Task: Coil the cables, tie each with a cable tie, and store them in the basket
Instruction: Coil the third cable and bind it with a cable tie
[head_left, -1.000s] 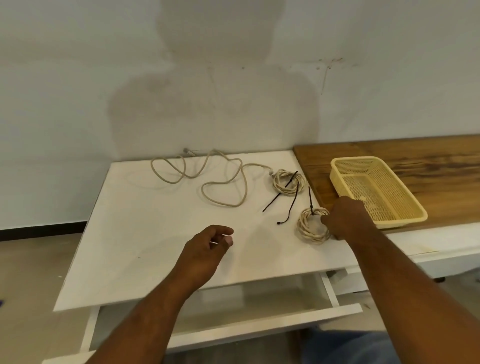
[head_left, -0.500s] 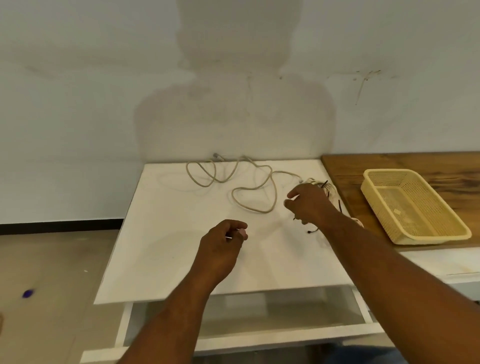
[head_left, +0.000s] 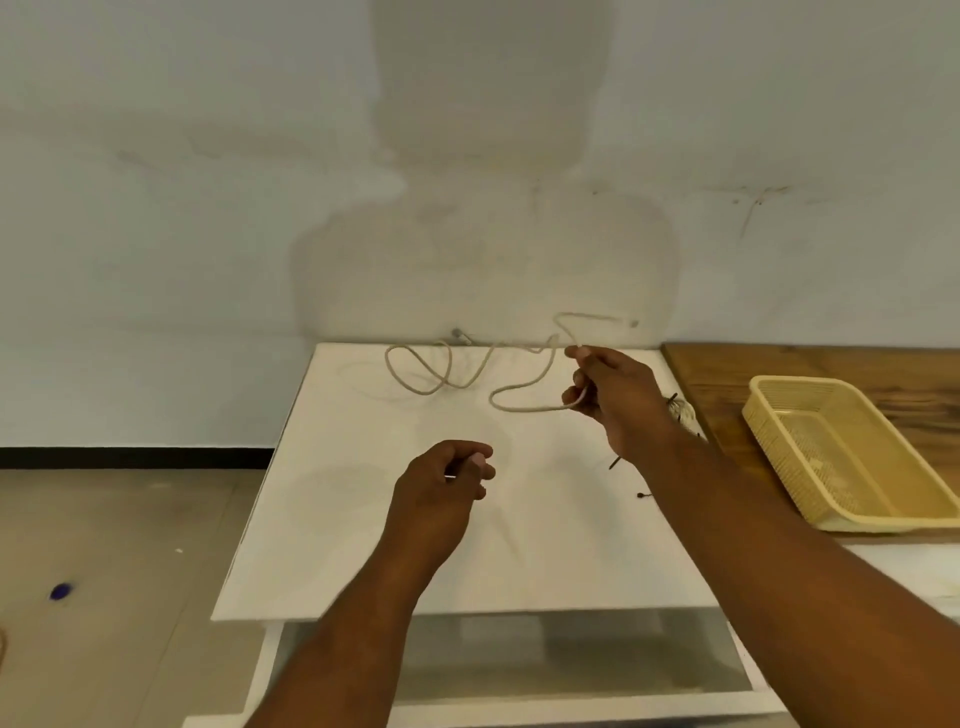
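Note:
A long beige cable (head_left: 441, 364) lies in loose loops at the back of the white table (head_left: 363, 519). My right hand (head_left: 618, 395) grips this cable near one end and holds that part off the table, so the end (head_left: 634, 323) sticks up by the wall. My left hand (head_left: 441, 488) hovers over the table's middle with curled fingers and pinches a small pale sliver. A coiled beige cable (head_left: 684, 413) peeks out behind my right wrist. Two black cable tie ends (head_left: 615, 462) (head_left: 644, 496) show beside my right forearm. The yellow basket (head_left: 769, 410) stands at the right.
The basket sits on a wooden counter (head_left: 727, 374) that adjoins the table's right side. Below the table's front edge a white drawer (head_left: 519, 660) is pulled open. The wall runs close behind the table. Floor lies to the left.
My right hand left the coil near the basket, moved left to the loose cable, took hold near its end and lifted it. My left hand stayed curled over the table.

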